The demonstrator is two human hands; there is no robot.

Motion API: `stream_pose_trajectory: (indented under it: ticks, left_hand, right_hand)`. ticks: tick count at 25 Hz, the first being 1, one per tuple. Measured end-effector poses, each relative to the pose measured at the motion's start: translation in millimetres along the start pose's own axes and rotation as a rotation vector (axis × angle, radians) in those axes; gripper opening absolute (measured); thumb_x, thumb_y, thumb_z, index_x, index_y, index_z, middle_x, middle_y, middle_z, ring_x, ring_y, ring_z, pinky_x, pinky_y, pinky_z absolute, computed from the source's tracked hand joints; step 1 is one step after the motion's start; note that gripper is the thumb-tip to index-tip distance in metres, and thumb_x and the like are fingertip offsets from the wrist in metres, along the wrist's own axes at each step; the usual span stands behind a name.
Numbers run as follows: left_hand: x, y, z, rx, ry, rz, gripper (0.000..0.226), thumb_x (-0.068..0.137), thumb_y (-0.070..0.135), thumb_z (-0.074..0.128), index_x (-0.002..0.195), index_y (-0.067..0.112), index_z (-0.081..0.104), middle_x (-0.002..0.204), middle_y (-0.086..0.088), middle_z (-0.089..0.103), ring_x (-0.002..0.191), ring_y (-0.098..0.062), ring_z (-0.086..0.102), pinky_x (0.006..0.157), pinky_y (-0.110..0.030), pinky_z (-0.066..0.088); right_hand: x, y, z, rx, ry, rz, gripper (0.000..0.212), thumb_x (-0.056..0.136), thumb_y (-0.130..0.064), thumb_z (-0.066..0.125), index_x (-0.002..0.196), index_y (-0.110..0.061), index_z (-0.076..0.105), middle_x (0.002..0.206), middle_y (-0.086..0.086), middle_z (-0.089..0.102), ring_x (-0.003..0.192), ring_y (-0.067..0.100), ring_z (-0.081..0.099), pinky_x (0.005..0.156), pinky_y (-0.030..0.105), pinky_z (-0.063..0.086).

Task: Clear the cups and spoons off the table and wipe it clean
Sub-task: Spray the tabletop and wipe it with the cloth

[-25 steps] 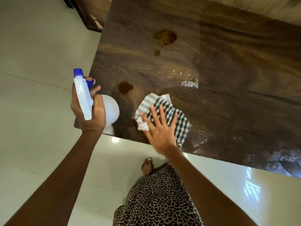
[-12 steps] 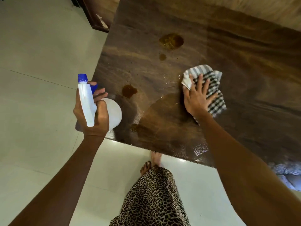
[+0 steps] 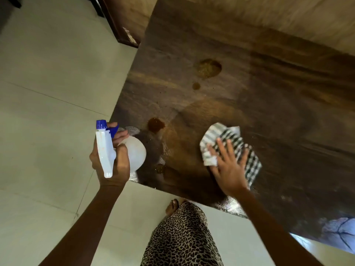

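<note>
While the right hand (image 3: 228, 169) lies flat and open on the checked cloth (image 3: 219, 134), it should press hard and slide to the brown spots (image 3: 156, 125) on its left on the table (image 3: 278, 96). The left hand (image 3: 115, 167) grips the spray bottle (image 3: 104, 150).

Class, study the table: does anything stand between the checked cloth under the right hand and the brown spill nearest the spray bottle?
Nothing visible does. Only bare wet table lies between the checked cloth and that spill; the spray bottle, gripped by the left hand, is beyond it.
</note>
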State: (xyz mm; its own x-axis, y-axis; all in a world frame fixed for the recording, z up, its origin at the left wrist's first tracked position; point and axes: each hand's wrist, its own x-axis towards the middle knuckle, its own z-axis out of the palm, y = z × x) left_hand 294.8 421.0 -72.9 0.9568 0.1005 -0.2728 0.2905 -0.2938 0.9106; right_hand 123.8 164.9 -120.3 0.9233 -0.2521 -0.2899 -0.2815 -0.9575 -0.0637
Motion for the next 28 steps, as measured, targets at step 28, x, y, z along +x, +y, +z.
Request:
stream_pose_trajectory:
  ticks: [28]
  left_hand:
    - [-20.0,38.5,-4.4,0.150,-0.058,0.487,0.049,0.082,0.024,0.044,0.118,-0.009,0.050,0.092,-0.022,0.069,0.081,-0.031,0.067,0.087,-0.046,0.053]
  right_hand:
    - [-51.2,-138.7,28.3,-0.099,-0.022,-0.279,0.065,0.094,-0.047,0.027,0.149,-0.031,-0.003,0.158,0.002,0.002,0.145,0.027,-0.001,0.113,0.059,0.003]
